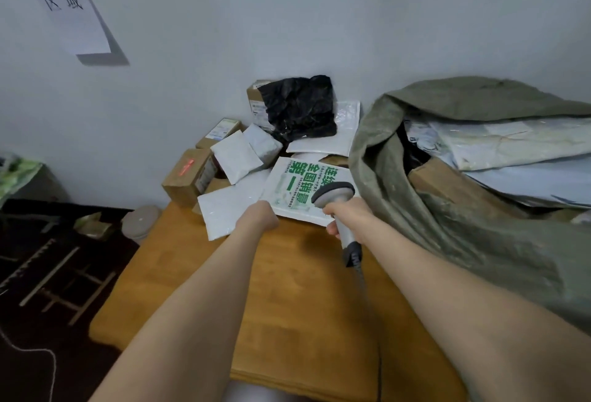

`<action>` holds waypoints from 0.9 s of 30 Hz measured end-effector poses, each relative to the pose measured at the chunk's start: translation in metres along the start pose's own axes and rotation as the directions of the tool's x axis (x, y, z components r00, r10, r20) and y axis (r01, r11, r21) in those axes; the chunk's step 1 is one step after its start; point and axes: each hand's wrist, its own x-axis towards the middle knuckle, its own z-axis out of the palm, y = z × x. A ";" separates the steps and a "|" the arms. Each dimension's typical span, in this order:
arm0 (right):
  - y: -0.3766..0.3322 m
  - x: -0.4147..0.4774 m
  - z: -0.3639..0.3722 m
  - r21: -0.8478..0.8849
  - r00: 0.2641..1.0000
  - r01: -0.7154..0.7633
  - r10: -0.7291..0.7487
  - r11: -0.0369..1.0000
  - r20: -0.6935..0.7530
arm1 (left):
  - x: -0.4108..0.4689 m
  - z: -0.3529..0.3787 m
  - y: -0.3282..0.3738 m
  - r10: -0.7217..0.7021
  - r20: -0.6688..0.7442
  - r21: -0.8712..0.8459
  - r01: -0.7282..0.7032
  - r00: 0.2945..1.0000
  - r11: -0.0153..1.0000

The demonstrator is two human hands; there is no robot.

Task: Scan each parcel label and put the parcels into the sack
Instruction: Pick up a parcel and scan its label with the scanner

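Observation:
My right hand (347, 214) grips a grey barcode scanner (335, 197) above a white parcel with green print (295, 189). My left hand (259, 217) reaches to the near left edge of that parcel; its fingers are hidden, so its hold is unclear. The scanner's red light falls on a brown box (187, 174) at the left of the pile. A green sack (447, 209) lies open on the right, with parcels inside.
More parcels are piled against the wall: white mailers (235, 157), small cardboard boxes (219, 131) and a black plastic bag (300, 107). The wooden table (287, 305) ends at its left edge above a dark floor. The scanner's cable (379, 353) trails toward me.

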 end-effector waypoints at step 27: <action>-0.047 0.151 0.087 -0.083 0.908 -0.207 0.160 0.975 -0.386 | 0.217 -0.008 -0.027 0.107 0.363 -0.723 0.207 0.926 0.659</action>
